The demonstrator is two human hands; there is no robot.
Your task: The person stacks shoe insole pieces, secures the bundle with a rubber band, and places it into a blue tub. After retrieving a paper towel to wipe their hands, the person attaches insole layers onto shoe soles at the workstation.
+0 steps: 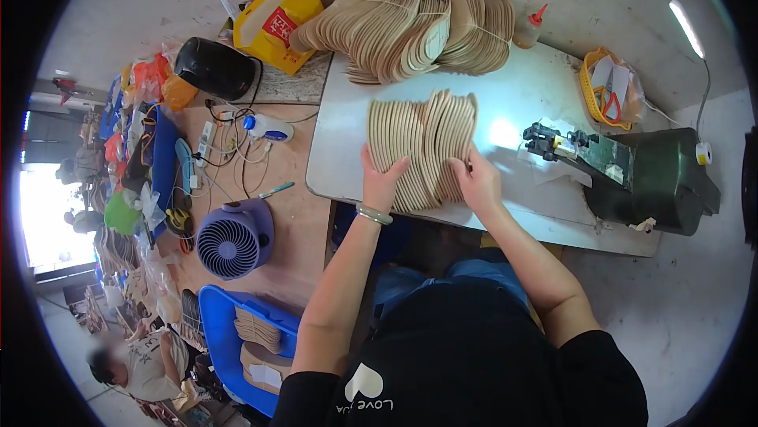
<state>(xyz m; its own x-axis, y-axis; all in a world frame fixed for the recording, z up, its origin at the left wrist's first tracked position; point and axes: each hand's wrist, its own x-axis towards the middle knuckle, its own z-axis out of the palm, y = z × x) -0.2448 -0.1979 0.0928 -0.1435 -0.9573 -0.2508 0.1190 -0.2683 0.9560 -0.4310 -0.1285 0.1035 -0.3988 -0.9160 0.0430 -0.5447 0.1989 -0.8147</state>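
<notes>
A stack of tan insoles [418, 150] stands on edge on the white table, its layers fanned in a wavy row. My left hand [382, 178] presses against the stack's left side, thumb on the near face and fingers partly hidden behind. At the right side, my right hand [478, 180] grips the stack between thumb and fingers. Beyond it, more bundles of insoles [379, 28] lie along the back of the table, some tied with string. A white label [436, 35] shows on one bundle.
To the right stands a dark green machine [655, 178]; behind it is a yellow basket [598, 103] with scissors. A red-capped bottle [530, 28] stands at the back. On the left are a purple fan [235, 239], a blue bin [217, 332] holding insoles, and a seated person [150, 360].
</notes>
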